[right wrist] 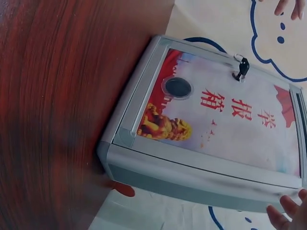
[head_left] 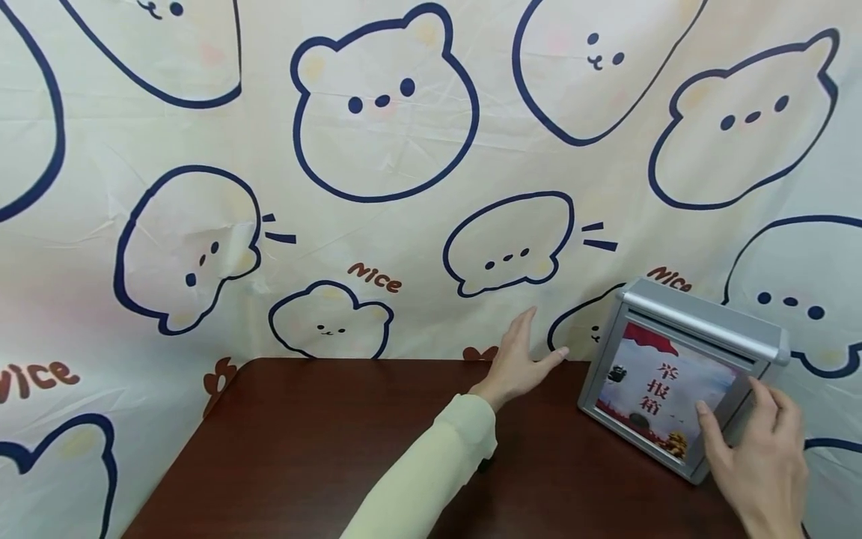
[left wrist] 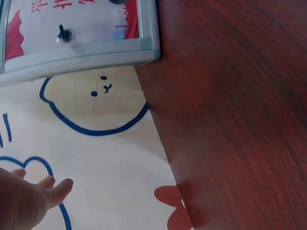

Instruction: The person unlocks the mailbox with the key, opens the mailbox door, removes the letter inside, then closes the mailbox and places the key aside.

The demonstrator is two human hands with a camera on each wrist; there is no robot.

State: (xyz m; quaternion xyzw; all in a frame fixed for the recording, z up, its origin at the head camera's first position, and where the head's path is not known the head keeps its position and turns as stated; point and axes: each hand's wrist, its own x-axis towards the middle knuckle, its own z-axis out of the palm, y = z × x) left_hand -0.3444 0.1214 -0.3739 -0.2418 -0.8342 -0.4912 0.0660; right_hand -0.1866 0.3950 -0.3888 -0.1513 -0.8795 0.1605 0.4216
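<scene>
A silver metal-framed report box stands at the right of the tabletop, its front panel printed with red Chinese characters. In the right wrist view, a black-headed key sticks out of the front lock, and a round dark disc sits lower on the panel. My right hand is at the box's right side, fingers spread and loosely bent, thumb in front of the panel's edge. Left of the box, my left hand hovers with fingers extended and nothing in it. Its spread fingers also show in the left wrist view.
The dark reddish-brown wooden table ends at a pale cloth backdrop with blue-outlined cartoon animals. The box stands close to that cloth at the table's back right. A pale sleeve covers my left forearm.
</scene>
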